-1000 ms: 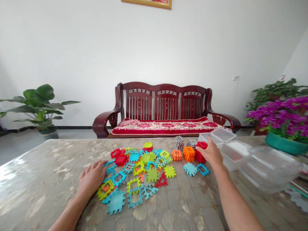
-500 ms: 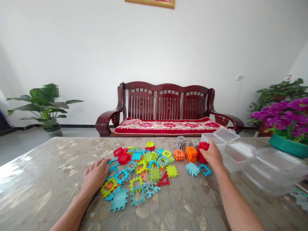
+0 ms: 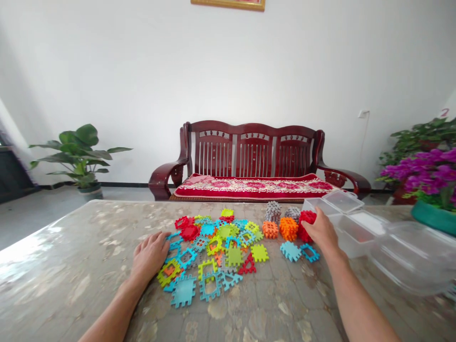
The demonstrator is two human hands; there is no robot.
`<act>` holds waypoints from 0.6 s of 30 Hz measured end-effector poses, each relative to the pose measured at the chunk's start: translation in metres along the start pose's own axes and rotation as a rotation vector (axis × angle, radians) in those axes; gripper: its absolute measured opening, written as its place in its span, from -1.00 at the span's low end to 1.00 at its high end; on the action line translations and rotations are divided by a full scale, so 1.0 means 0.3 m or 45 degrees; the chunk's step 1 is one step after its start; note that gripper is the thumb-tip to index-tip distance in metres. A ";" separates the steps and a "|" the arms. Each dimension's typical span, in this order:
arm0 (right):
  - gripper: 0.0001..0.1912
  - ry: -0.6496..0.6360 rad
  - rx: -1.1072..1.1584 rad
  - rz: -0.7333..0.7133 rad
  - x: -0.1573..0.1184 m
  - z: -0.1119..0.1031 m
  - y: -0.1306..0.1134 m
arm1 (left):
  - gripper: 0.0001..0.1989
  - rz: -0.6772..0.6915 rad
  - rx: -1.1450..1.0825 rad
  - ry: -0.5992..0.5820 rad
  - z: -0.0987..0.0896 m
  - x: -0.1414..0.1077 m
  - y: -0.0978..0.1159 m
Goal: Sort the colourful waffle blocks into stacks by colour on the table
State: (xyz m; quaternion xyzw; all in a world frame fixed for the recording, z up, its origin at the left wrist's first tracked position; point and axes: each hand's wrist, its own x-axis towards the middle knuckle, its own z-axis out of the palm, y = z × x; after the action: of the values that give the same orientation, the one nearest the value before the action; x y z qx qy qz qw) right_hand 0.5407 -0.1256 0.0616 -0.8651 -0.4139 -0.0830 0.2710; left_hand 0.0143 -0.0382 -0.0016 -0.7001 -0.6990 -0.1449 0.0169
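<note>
My right hand has its thumb and fingers closed around a stack of red interlocking plastic tiles that stands on the table. Left of it are stacks of orange tiles and grey tiles. In front lie a light-blue solid tile and a blue frame tile. My left hand lies flat, fingers stretched out, at the left edge of a loose pile of tiles in green, blue, red, grey and orange, near a blue frame tile. Its fingertips touch or nearly touch the pile.
Clear plastic boxes stand right of my right hand, with a clear lidded container nearer. A teal pot of purple flowers is at the table's right. Behind the table stands a wooden bench; a potted plant is at left.
The view has turned slightly left, so everything sits a little farther right. My right hand stays at the red stack and my left hand stays beside the pile.
</note>
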 end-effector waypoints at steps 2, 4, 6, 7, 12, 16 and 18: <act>-0.19 0.026 -0.028 -0.016 -0.006 -0.015 -0.011 | -0.54 0.001 -0.004 0.000 0.000 -0.001 0.001; -0.19 0.068 -0.058 -0.035 -0.011 -0.035 -0.025 | -0.54 0.001 -0.012 -0.002 -0.001 -0.001 0.004; -0.20 0.120 -0.063 -0.056 -0.015 -0.056 -0.043 | -0.54 0.001 -0.019 -0.001 -0.002 -0.002 0.006; -0.22 0.148 -0.046 -0.071 -0.017 -0.066 -0.052 | -0.54 0.000 -0.021 0.002 -0.003 -0.003 0.007; -0.36 0.243 0.183 -0.274 -0.031 -0.084 -0.108 | -0.54 -0.005 -0.024 0.033 -0.002 -0.005 0.008; -0.49 0.112 0.364 -0.505 -0.064 -0.068 -0.170 | -0.55 -0.002 -0.026 0.026 -0.005 -0.007 0.009; -0.53 -0.019 0.389 -0.610 -0.091 -0.054 -0.206 | -0.54 -0.006 -0.030 0.016 -0.009 -0.008 0.012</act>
State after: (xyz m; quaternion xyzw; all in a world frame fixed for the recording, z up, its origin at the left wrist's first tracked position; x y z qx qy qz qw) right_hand 0.4775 -0.1211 0.0898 -0.6923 -0.6164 -0.0751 0.3676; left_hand 0.0174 -0.0413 0.0012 -0.6977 -0.6988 -0.1576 0.0128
